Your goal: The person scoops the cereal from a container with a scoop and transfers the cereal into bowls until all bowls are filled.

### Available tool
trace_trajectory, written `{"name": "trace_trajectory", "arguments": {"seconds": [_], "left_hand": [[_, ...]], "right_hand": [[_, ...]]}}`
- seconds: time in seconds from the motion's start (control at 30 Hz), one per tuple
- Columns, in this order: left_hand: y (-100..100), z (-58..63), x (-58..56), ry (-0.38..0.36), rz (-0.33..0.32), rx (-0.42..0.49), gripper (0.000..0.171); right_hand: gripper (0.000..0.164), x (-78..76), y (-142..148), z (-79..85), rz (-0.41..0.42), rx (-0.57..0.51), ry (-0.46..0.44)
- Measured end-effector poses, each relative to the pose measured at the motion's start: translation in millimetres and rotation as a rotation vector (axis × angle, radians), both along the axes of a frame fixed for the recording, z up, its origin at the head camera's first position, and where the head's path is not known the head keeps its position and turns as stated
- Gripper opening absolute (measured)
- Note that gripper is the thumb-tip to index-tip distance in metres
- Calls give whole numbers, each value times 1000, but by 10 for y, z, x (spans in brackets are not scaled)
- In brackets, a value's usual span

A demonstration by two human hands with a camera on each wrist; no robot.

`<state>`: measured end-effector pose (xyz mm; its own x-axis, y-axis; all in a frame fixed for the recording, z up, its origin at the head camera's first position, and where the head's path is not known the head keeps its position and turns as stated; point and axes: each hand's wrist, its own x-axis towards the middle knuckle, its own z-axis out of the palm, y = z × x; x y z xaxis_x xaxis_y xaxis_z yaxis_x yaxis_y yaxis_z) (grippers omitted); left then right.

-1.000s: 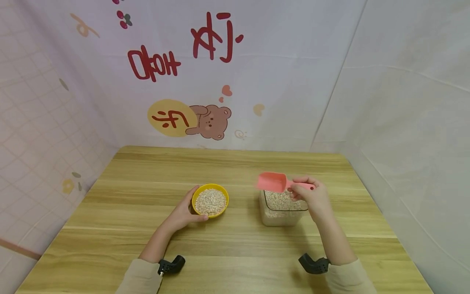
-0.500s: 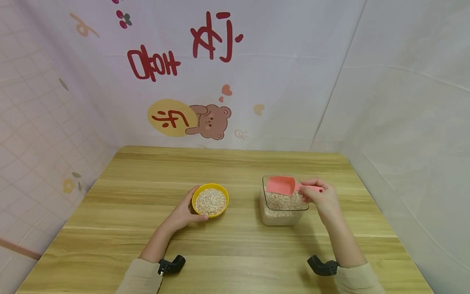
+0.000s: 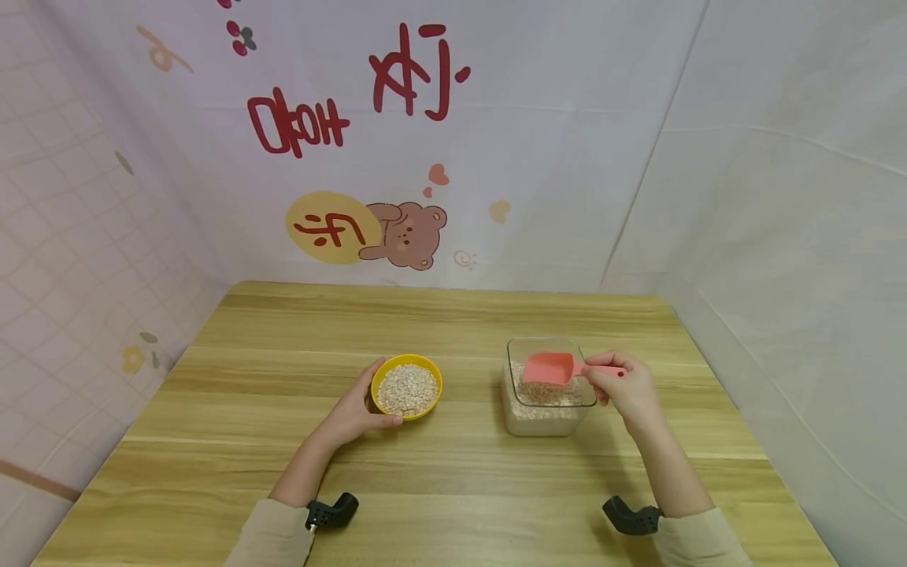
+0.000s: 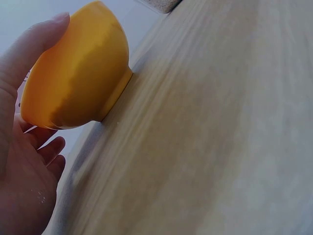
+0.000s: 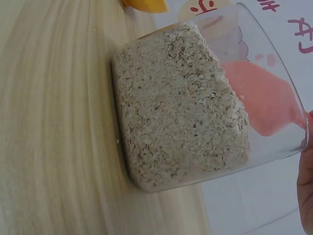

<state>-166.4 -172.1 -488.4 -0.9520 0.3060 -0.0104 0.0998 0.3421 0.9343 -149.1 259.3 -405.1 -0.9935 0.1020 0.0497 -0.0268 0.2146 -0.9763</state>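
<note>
My left hand (image 3: 352, 415) holds a yellow bowl (image 3: 407, 359) of oats (image 3: 407, 390) on the table, thumb at the near side and fingers at the far side. In the left wrist view the bowl's outer wall (image 4: 83, 63) shows, its foot on the wood. My right hand (image 3: 625, 387) pinches the handle of a pink scoop (image 3: 549, 368). The scoop's head lies inside the rim of a clear square container (image 3: 542, 428) of oats. From the right wrist, the scoop (image 5: 261, 98) appears through the clear wall, just above the sloping oats (image 5: 181, 107).
The wooden table (image 3: 453, 488) has bare wood between the bowl and the container. A white printed curtain (image 3: 553, 157) hangs behind and along both sides. Dark wrist camera mounts (image 3: 333, 512) sit at both cuffs.
My right hand has moved right and slightly down, bringing the scoop from above the container's left edge to inside its rim. The left hand and bowl have stayed put.
</note>
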Motion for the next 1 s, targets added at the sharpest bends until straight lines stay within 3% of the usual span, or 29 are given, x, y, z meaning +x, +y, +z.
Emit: {"name": "trace_trajectory", "arguments": {"seconds": [0.57, 0.67, 0.73, 0.8, 0.9, 1.0], "left_hand": [[3, -14, 2, 7, -4, -2, 114], [26, 124, 60, 0, -14, 5, 112], [28, 129, 64, -1, -18, 8, 111], [29, 125, 59, -5, -16, 2, 111], [0, -22, -1, 6, -11, 5, 113], [-8, -27, -1, 7, -13, 15, 115]], "right_hand": [[22, 5, 50, -141, -13, 170, -29], [23, 4, 48, -160, -8, 182, -29], [24, 1, 44, -168, -5, 187, -22], [25, -2, 39, -170, 0, 193, -19], [27, 1, 34, -168, 6, 203, -10], [30, 10, 38, -162, 16, 211, -3]]}}
